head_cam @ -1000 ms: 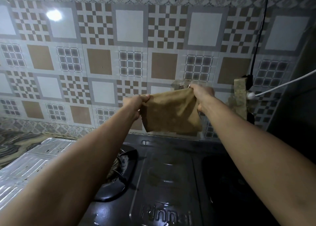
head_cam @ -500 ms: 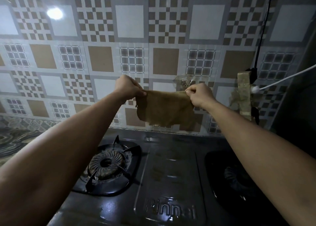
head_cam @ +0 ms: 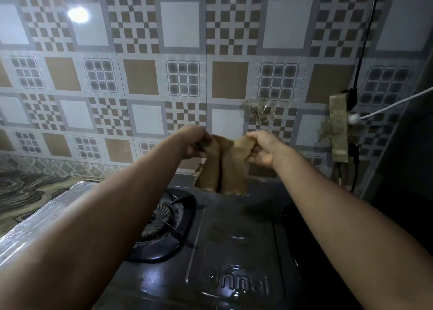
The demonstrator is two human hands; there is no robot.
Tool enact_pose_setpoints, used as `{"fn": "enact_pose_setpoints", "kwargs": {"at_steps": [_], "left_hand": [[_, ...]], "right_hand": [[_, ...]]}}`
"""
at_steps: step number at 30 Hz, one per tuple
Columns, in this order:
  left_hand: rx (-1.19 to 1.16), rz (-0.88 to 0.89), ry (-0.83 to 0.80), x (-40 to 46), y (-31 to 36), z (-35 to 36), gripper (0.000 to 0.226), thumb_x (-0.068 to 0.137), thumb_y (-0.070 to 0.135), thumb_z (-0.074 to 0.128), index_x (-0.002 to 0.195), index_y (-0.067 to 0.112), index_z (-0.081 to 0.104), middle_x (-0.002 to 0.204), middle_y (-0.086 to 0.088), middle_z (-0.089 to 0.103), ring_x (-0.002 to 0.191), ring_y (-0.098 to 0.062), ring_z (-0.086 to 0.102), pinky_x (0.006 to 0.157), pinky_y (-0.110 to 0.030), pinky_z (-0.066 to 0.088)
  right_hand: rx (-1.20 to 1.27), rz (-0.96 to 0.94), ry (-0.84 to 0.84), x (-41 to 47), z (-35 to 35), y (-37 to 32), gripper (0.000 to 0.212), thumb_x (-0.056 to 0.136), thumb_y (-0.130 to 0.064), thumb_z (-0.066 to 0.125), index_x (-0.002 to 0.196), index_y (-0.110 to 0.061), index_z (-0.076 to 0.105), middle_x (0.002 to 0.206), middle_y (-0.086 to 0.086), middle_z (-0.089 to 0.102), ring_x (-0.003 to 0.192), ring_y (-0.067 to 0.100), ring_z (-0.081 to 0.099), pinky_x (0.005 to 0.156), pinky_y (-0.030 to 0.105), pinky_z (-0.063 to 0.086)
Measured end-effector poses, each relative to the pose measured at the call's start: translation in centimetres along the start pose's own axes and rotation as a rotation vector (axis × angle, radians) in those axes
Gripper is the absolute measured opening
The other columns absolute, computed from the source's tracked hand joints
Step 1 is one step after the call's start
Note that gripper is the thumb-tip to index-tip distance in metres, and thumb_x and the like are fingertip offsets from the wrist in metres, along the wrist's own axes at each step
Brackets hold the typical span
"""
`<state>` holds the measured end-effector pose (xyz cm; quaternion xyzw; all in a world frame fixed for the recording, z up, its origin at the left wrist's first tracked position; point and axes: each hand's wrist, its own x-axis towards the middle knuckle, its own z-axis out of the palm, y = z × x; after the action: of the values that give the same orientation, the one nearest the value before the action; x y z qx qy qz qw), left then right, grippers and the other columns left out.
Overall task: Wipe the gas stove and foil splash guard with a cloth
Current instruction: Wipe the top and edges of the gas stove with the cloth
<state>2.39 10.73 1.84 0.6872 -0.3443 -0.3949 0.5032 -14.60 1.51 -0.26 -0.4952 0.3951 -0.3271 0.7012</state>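
Observation:
A tan cloth (head_cam: 225, 169) hangs bunched and folded between my two hands, above the back of the dark gas stove (head_cam: 234, 251). My left hand (head_cam: 195, 143) pinches its left top corner and my right hand (head_cam: 262, 149) grips its right top corner; the hands are close together. The stove's left burner (head_cam: 164, 220) shows beside my left forearm; the right burner is in deep shadow. A silvery foil splash guard (head_cam: 35, 218) lies to the left of the stove, partly hidden by my left arm.
The patterned tiled wall (head_cam: 140, 75) rises right behind the stove. A taped strip (head_cam: 338, 127), a black cable (head_cam: 363, 42) and a white cord (head_cam: 393, 103) hang at the right. A marbled counter (head_cam: 21, 192) lies at the left.
My hands have dropped lower and come together, so the cloth that was stretched flat between them now hangs folded and bunched.

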Motion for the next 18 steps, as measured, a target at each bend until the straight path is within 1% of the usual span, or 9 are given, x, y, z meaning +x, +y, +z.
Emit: {"fn": "enact_pose_setpoints", "kwargs": {"at_steps": [2, 3, 5, 7, 9, 11, 14, 16, 18], "left_hand": [[-0.059, -0.004, -0.030, -0.3, -0.2, 1.0, 0.004, 0.096, 0.009, 0.052, 0.096, 0.005, 0.054, 0.079, -0.008, 0.061, 0.068, -0.020, 0.064, 0.060, -0.034, 0.060], [-0.075, 0.003, -0.047, -0.3, -0.4, 1.3, 0.006, 0.096, 0.009, 0.052, 0.099, 0.004, 0.055, 0.081, -0.009, 0.063, 0.072, -0.021, 0.066, 0.063, -0.038, 0.059], [-0.080, 0.034, -0.069, -0.4, -0.9, 1.7, 0.008, 0.095, 0.008, 0.053, 0.101, 0.003, 0.056, 0.085, -0.010, 0.064, 0.079, -0.024, 0.066, 0.067, -0.041, 0.059], [-0.066, 0.085, -0.108, -0.7, -1.4, 2.1, 0.006, 0.094, 0.006, 0.053, 0.096, 0.003, 0.057, 0.087, -0.010, 0.064, 0.084, -0.026, 0.065, 0.078, -0.044, 0.058], [-0.059, 0.136, -0.135, -0.9, -1.8, 2.5, 0.008, 0.093, 0.005, 0.053, 0.090, 0.004, 0.060, 0.087, -0.010, 0.065, 0.088, -0.027, 0.065, 0.088, -0.046, 0.055], [-0.084, 0.158, -0.131, -1.0, -2.2, 2.9, 0.011, 0.092, 0.005, 0.052, 0.090, 0.005, 0.062, 0.092, -0.012, 0.067, 0.093, -0.028, 0.065, 0.091, -0.046, 0.054], [-0.029, 0.136, -0.215, -0.9, -2.8, 3.0, 0.018, 0.093, 0.018, 0.052, 0.098, 0.005, 0.064, 0.103, -0.012, 0.069, 0.103, -0.028, 0.064, 0.097, -0.046, 0.049], [-0.043, 0.089, -0.291, -1.2, -3.3, 3.0, 0.022, 0.094, 0.025, 0.048, 0.093, 0.007, 0.061, 0.100, -0.013, 0.068, 0.099, -0.028, 0.063, 0.098, -0.046, 0.048], [-0.123, 0.093, -0.253, -1.5, -3.6, 2.8, 0.019, 0.093, 0.018, 0.044, 0.091, 0.006, 0.059, 0.097, -0.017, 0.068, 0.092, -0.029, 0.064, 0.094, -0.045, 0.050]], "right_hand": [[0.106, 0.015, -0.074, 0.0, 0.5, 1.0, 0.028, 0.097, -0.022, 0.040, 0.109, -0.005, 0.058, 0.103, 0.023, 0.070, 0.087, 0.032, 0.071, 0.068, 0.044, 0.059], [0.142, 0.009, -0.090, 0.1, 0.7, 1.4, 0.028, 0.095, -0.019, 0.037, 0.108, -0.004, 0.056, 0.107, 0.025, 0.069, 0.088, 0.035, 0.072, 0.068, 0.046, 0.059], [0.207, 0.016, -0.076, 0.4, 0.9, 2.3, 0.024, 0.092, -0.007, 0.036, 0.100, 0.005, 0.056, 0.102, 0.026, 0.070, 0.086, 0.035, 0.072, 0.069, 0.045, 0.060], [0.218, 0.046, -0.061, 1.2, 0.9, 3.2, 0.021, 0.094, 0.001, 0.043, 0.108, 0.005, 0.058, 0.104, 0.023, 0.070, 0.092, 0.032, 0.072, 0.073, 0.037, 0.060], [0.145, 0.095, -0.062, 1.5, 1.3, 4.2, 0.022, 0.094, -0.008, 0.054, 0.113, 0.000, 0.062, 0.107, 0.017, 0.069, 0.097, 0.027, 0.070, 0.079, 0.032, 0.058], [0.073, 0.112, -0.075, 1.6, 1.5, 4.9, 0.032, 0.095, -0.028, 0.058, 0.116, -0.005, 0.064, 0.103, 0.014, 0.070, 0.098, 0.026, 0.067, 0.085, 0.035, 0.055], [0.152, 0.097, -0.160, 1.8, 1.8, 5.6, 0.056, 0.098, -0.054, 0.038, 0.121, -0.011, 0.065, 0.112, 0.018, 0.069, 0.106, 0.031, 0.062, 0.093, 0.045, 0.049], [0.246, 0.096, -0.132, 2.3, 2.4, 5.8, 0.061, 0.098, -0.057, 0.029, 0.122, -0.013, 0.064, 0.113, 0.017, 0.069, 0.107, 0.032, 0.063, 0.093, 0.046, 0.050], [0.271, 0.095, -0.034, 3.1, 3.2, 6.0, 0.050, 0.100, -0.045, 0.036, 0.124, -0.009, 0.060, 0.109, 0.018, 0.069, 0.096, 0.032, 0.067, 0.079, 0.046, 0.056]]}}
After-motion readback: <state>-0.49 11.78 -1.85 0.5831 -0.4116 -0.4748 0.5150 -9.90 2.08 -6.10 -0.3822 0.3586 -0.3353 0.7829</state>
